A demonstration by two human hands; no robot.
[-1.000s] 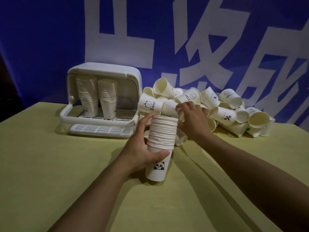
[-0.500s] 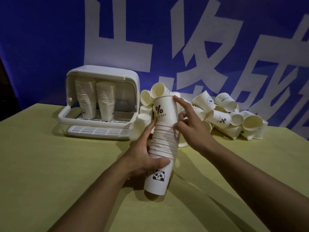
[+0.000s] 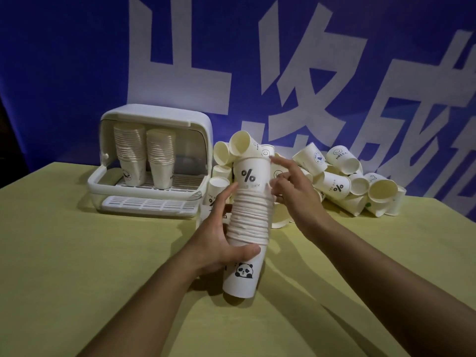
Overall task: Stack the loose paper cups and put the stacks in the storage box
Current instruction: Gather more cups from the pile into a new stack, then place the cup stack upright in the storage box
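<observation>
Cup stack (image 3: 249,222) upright, leaning slightly right

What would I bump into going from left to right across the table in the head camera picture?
White plastic storage box with two cup stacks inside → tall stack of white paper cups held by both hands → heap of loose white paper cups.

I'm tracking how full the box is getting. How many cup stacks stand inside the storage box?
2. Both stand upright on the rack of the storage box: the taller stack on the left, the shorter stack beside it to the right. None seems hidden behind them.
</observation>
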